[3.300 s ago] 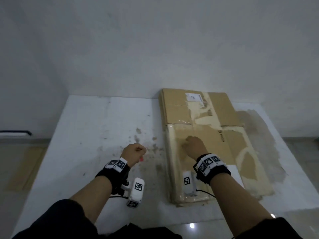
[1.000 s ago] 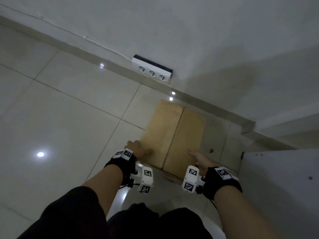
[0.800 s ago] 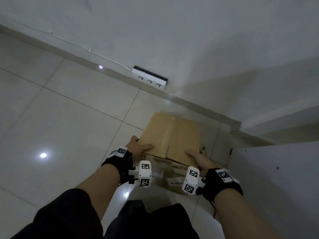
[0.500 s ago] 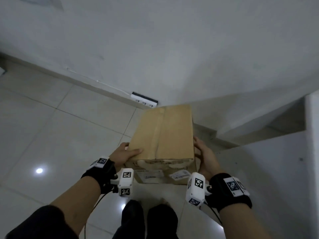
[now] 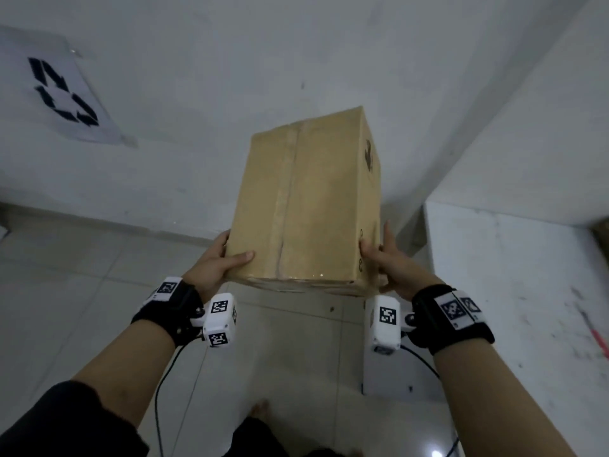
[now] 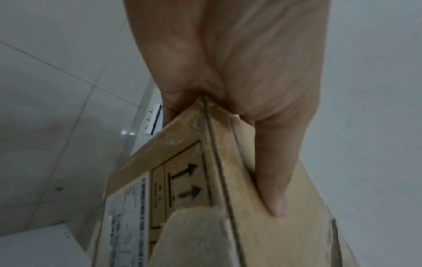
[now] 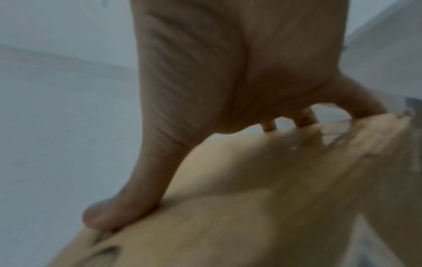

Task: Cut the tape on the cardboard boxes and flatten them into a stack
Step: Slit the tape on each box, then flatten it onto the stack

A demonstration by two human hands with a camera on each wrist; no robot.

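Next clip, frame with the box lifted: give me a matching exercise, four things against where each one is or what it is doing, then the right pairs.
Things:
1. cardboard box
2. left hand
3. recycling sign
4. white table

Places or states:
A. fixed to the wall, upper left in the head view
B. held up in the air between both hands, tape seam still closed along the top
C. stands at the right, near the right hand
D. grips the box's near left corner, thumb on the top face

Pairs: 1-B, 2-D, 3-A, 4-C
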